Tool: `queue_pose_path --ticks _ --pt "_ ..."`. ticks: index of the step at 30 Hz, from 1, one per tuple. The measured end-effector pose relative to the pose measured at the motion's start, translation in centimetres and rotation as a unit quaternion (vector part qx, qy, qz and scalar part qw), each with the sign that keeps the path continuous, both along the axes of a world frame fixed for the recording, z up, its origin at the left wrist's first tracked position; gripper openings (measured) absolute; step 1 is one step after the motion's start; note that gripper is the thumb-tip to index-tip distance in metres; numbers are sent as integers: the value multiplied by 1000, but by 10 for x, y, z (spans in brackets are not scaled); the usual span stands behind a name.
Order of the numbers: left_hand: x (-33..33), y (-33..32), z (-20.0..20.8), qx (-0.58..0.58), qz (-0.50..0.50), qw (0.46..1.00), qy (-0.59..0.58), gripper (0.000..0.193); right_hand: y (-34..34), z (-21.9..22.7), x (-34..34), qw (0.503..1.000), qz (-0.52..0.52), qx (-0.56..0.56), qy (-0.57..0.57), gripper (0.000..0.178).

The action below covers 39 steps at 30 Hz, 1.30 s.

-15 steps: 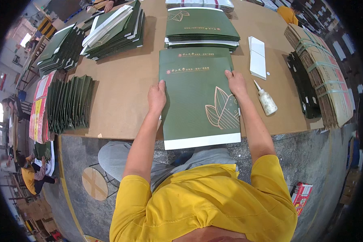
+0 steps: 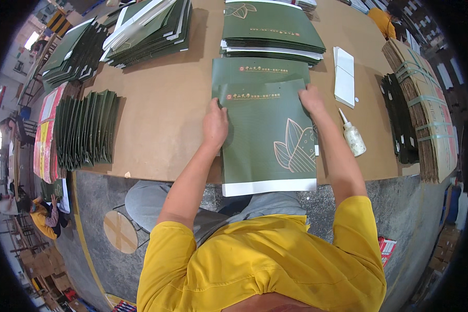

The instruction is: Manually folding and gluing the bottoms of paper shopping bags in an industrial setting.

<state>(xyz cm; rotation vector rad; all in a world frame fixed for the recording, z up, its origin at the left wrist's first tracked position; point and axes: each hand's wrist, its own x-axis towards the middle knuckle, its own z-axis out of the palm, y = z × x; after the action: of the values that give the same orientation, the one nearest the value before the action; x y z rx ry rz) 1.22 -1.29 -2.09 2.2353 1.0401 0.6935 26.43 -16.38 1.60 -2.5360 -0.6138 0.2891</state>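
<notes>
A flat green paper bag (image 2: 260,135) with gold print, a gold leaf drawing and a white strip along its near edge lies in front of me. My left hand (image 2: 215,124) is closed on its left edge, near the far corner. My right hand (image 2: 312,100) pinches the far right corner. Beneath it, a second green bag (image 2: 265,66) shows past the far edge. The near end reaches over the table edge, above my lap. To the right of my right hand lie a glue bottle (image 2: 354,141) with a pointed nozzle and a strip of white paper (image 2: 344,78).
Green bags are piled at the far middle (image 2: 273,26) and far left (image 2: 156,34). A fanned row of folded green bags (image 2: 86,127) stands at the left. A strapped brown bundle (image 2: 426,109) lines the right side of the cardboard-covered table (image 2: 161,119). A round stool (image 2: 120,231) stands below.
The top bag has turned slightly, and more of the bag beneath shows past its far edge. Both hands still hold it. The whole view has shifted a little.
</notes>
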Motion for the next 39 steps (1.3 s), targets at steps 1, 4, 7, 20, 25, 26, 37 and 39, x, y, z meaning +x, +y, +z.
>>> queue_pose_path --ticks 1,4,7,20,25,26,37,39 --pt "-1 2 -2 -1 -7 1000 -15 39 11 2 7 1000 -24 16 -1 40" --pt "-1 -2 1 -24 -12 1000 -10 40 22 5 9 999 -40 15 -7 40" --pt "0 -3 -3 -31 -16 999 -20 42 19 -2 7 999 -29 20 -18 36" --pt "27 -2 -21 193 -130 971 62 39 9 -45 28 989 55 0 -140 28" --pt "44 -5 -29 201 -108 961 154 46 -11 -47 76 932 233 266 77 60" --pt "44 -10 -29 203 -123 956 173 49 -35 -39 72 903 229 279 231 62" --pt "45 -4 -22 171 -140 967 125 50 -143 -12 -13 933 -14 80 352 15" --pt "46 -1 -28 174 -133 968 123 50 -140 -20 -14 931 0 55 362 11"
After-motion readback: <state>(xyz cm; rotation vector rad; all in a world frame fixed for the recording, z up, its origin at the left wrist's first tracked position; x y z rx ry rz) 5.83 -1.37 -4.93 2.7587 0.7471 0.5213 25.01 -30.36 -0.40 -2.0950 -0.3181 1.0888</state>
